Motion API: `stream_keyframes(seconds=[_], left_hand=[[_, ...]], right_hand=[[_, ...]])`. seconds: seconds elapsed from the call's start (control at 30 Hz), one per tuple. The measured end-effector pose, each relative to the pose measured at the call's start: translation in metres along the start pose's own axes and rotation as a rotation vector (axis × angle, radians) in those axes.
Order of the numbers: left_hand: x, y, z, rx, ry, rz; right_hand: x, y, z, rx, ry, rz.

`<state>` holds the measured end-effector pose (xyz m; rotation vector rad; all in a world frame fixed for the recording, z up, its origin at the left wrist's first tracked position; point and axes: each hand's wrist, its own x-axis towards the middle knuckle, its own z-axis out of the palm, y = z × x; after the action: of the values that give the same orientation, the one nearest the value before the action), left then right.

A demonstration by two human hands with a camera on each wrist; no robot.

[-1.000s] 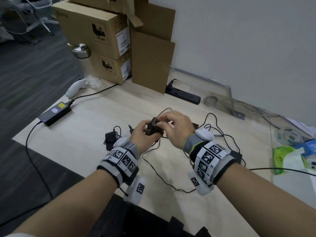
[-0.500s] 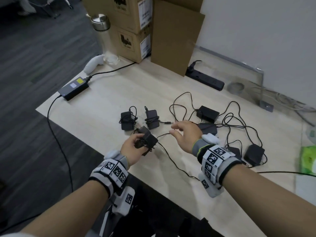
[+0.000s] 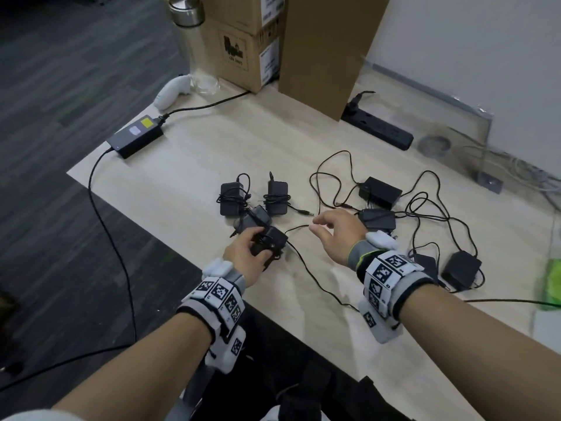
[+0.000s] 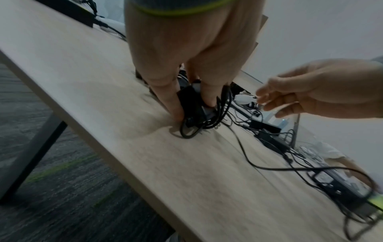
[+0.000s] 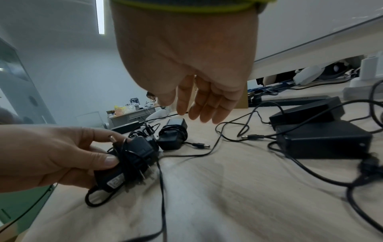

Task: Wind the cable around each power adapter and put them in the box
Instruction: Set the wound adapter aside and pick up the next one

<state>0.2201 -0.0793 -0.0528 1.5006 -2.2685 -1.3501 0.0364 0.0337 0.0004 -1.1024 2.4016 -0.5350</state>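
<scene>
My left hand (image 3: 253, 250) grips a black power adapter (image 3: 271, 240) with cable wound round it, low over the table's near edge; the left wrist view shows thumb and fingers pinching the adapter (image 4: 193, 104). A loose length of its cable (image 3: 315, 279) trails toward my right wrist. My right hand (image 3: 329, 229) hovers open just right of it, holding nothing; its fingers (image 5: 207, 108) hang straight. Three wound adapters (image 3: 230, 198) (image 3: 277, 197) (image 3: 257, 217) lie just beyond my left hand. Unwound adapters (image 3: 379, 191) (image 3: 378, 219) (image 3: 461, 267) lie in tangled cables to the right.
Stacked cardboard boxes (image 3: 243, 53) and a cardboard flap (image 3: 328, 53) stand at the back. A glass bottle (image 3: 194, 41), a white controller (image 3: 171, 91) and a large power brick (image 3: 136, 140) sit at the left. A black power strip (image 3: 379, 129) lies by the wall, a green pack (image 3: 551, 281) at far right.
Both hands held the adapter a second ago. My right hand has let go and opened to the right, while the left has lowered the wound adapter toward the table.
</scene>
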Motion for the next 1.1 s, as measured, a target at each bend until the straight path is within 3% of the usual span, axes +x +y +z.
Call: stream_keyframes(seconds=[0.27, 0.5, 0.77, 0.87, 1.1], left_hand=[[0.013, 0.001, -0.006, 0.248, -0.046, 0.017], [0.015, 0.029, -0.009, 0.452, 0.073, 0.014], [0.020, 0.082, 0.020, 0.560, 0.087, 0.193], [0.023, 0.096, 0.043, 0.506, 0.018, 0.312], [0.013, 0.125, 0.110, 0.526, -0.249, 0.467]], right_hand=[[-0.008, 0.030, -0.010, -0.025, -0.019, 0.129], [-0.018, 0.056, -0.019, -0.011, 0.002, 0.260], [-0.026, 0.071, -0.031, -0.008, 0.043, 0.240], [-0.032, 0.085, -0.037, -0.036, 0.061, 0.257], [-0.065, 0.148, -0.059, -0.120, 0.205, 0.512]])
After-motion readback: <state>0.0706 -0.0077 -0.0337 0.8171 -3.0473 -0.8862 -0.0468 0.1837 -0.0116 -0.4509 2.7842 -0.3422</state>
